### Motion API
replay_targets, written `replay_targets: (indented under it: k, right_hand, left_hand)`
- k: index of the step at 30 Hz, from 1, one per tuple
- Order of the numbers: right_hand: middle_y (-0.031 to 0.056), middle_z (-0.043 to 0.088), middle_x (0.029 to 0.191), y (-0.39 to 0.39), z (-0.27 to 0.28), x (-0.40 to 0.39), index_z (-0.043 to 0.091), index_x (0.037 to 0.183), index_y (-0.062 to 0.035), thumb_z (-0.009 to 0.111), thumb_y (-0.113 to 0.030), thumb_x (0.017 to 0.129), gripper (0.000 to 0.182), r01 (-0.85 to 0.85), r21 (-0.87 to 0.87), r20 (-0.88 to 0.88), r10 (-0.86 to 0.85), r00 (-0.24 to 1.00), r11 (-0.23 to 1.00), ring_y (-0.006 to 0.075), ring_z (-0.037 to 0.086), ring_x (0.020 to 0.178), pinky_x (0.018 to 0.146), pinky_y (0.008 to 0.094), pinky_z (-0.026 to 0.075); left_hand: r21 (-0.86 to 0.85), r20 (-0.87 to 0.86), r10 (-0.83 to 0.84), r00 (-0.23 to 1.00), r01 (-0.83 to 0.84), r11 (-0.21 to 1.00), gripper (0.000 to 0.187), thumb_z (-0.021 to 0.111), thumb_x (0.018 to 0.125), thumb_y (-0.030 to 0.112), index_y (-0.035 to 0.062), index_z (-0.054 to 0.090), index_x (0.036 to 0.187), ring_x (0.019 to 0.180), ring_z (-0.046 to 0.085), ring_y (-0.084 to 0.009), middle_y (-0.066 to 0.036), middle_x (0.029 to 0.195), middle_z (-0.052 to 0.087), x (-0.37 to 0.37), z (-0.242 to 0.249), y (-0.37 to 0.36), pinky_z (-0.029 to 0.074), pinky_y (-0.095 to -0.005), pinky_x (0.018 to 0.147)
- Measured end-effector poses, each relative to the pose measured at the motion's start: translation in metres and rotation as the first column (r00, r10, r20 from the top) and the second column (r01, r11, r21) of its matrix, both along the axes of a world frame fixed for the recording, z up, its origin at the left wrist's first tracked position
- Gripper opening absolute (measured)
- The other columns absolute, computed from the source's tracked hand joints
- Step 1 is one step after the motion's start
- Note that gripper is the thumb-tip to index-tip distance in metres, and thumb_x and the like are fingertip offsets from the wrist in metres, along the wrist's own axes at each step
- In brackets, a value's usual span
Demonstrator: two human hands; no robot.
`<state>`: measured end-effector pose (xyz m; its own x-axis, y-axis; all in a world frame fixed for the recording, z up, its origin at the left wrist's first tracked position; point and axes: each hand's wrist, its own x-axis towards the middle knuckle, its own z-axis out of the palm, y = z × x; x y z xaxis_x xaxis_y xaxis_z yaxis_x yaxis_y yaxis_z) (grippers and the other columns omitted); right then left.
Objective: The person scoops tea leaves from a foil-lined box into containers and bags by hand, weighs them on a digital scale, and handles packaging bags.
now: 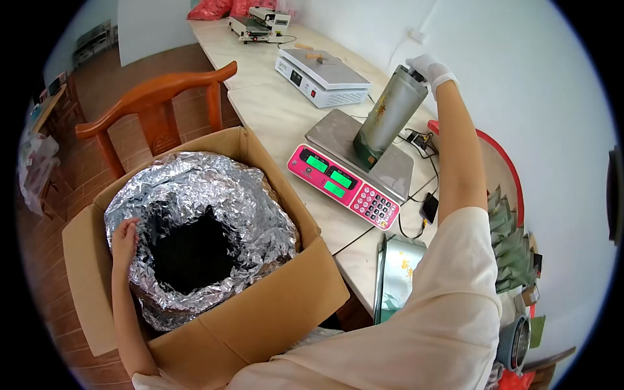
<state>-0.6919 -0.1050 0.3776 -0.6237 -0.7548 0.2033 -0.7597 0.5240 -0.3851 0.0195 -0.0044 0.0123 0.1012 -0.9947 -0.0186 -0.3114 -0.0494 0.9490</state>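
Note:
My bare left hand [125, 242] is at the left side of a crumpled silver foil liner [195, 172], its fingers curled against the edge. Inside the liner lies dark loose material [194, 255] that looks like tea leaves. My right hand [429, 70], in a white glove, is at the mouth of a tall silver-green bag [392, 112]. Its fingers are closed around some of the dark stuff, partly hidden by the rim. The bag stands tilted in view on the metal plate of a pink digital scale [344, 185], whose green displays are lit.
A cardboard box [260, 318] surrounds the foil. Beyond it stands a wooden chair [159, 107]. Farther along the table are a white flat-topped machine [322, 78] and a sealing machine [260, 26]. Flat bags [396, 273], a phone [429, 208] and cables lie near my right arm.

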Motion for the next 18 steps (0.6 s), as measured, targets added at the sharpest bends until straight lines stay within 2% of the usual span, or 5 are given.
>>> replay_targets:
  k: [1,3,6,13,18]
  right_hand:
    - [0.0044,0.06,0.065,-0.002,0.001,-0.003,0.066,0.074,-0.004,0.056,-0.029,0.084,0.029,-0.004,-0.001,-0.002,0.004,1.0,1.0,0.0165,0.056,0.056,0.053,0.0324,0.047]
    - [0.0091,0.067,0.086,-0.004,0.005,-0.009,0.066,0.089,-0.008,0.058,-0.026,0.085,0.021,-0.064,0.279,-0.096,0.094,0.991,0.958,0.0223,0.062,0.073,0.063,0.0369,0.051]
    - [0.0092,0.067,0.088,-0.015,0.005,-0.027,0.067,0.093,-0.007,0.059,-0.031,0.084,0.027,-0.095,0.352,-0.144,0.154,0.977,0.931,0.0224,0.063,0.078,0.07,0.0374,0.05]
    - [0.011,0.066,0.098,0.005,0.003,-0.008,0.066,0.101,-0.0032,0.06,-0.037,0.082,0.039,-0.163,0.238,-0.012,0.171,0.985,0.957,0.0227,0.063,0.082,0.071,0.0364,0.05]
    - [0.0103,0.063,0.103,0.014,0.007,0.016,0.061,0.111,-0.0022,0.044,-0.045,0.09,0.051,-0.09,0.143,0.175,0.064,0.983,0.986,0.0213,0.056,0.086,0.078,0.0366,0.044]
  left_hand:
    - [-0.001,-0.002,0.004,1.0,-0.004,1.0,0.022,0.046,0.095,0.017,0.0047,0.06,0.107,0.039,0.035,-0.0017,0.004,0.057,0.046,0.002,-0.002,-0.001,0.025,-0.0183,0.034]
    - [-0.077,0.084,-0.016,0.996,0.022,0.997,0.023,0.046,0.095,0.018,0.0044,0.06,0.108,0.039,0.035,-0.0019,0.004,0.057,0.047,0.005,-0.006,-0.003,0.025,-0.0184,0.034]
    - [-0.048,0.064,-0.012,0.998,0.015,0.999,0.024,0.046,0.095,0.018,0.0042,0.06,0.108,0.039,0.036,-0.002,0.003,0.057,0.047,0.004,-0.002,-0.003,0.026,-0.0184,0.035]
    - [-0.033,0.069,-0.023,0.997,0.025,0.999,0.024,0.046,0.095,0.018,0.0049,0.06,0.109,0.04,0.036,-0.0017,0.004,0.058,0.047,-0.001,0.008,0.001,0.026,-0.0181,0.035]
    - [-0.026,0.067,-0.01,0.998,0.012,1.0,0.024,0.046,0.095,0.018,0.0054,0.06,0.11,0.04,0.036,-0.0017,0.004,0.058,0.047,-0.002,0.01,0.004,0.027,-0.0179,0.035]
